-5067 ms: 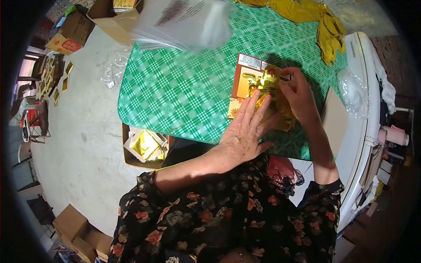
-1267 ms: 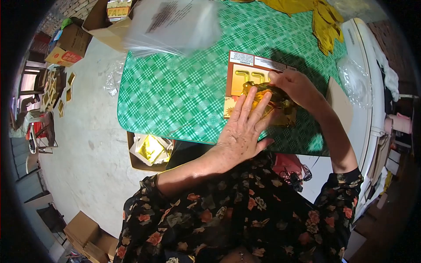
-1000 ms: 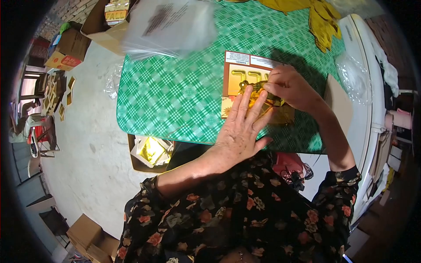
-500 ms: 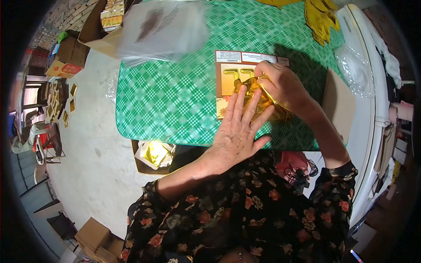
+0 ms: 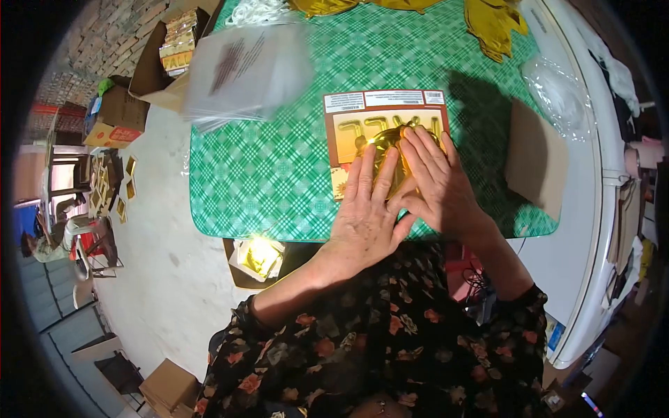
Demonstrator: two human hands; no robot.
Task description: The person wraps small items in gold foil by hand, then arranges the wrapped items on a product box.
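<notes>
A printed card (image 5: 348, 129) with gold lettering and white text strips lies upside down to me on the table. On top of it is a crumpled gold foil piece (image 5: 381, 155), which looks like a flat foil balloon, mostly covered by my hands. My left hand (image 5: 364, 216) rests flat on the foil and the card's near left part, fingers spread. Beside it, my right hand (image 5: 440, 180) presses on the foil with straight fingers, its thumb close to my left hand. Neither hand grips anything.
Clear plastic sleeves (image 5: 244, 73) are stacked at the table's back left. More gold foil (image 5: 493, 29) lies at the back right. A cardboard sheet (image 5: 536, 159) and a clear bag (image 5: 557, 97) are at right. Below the table edge is a box of gold foil (image 5: 259, 259). A person (image 5: 56, 240) sits far left.
My right hand has gone from pinching the foil to lying flat on it. My left hand stays spread on the foil. The view has shifted slightly.
</notes>
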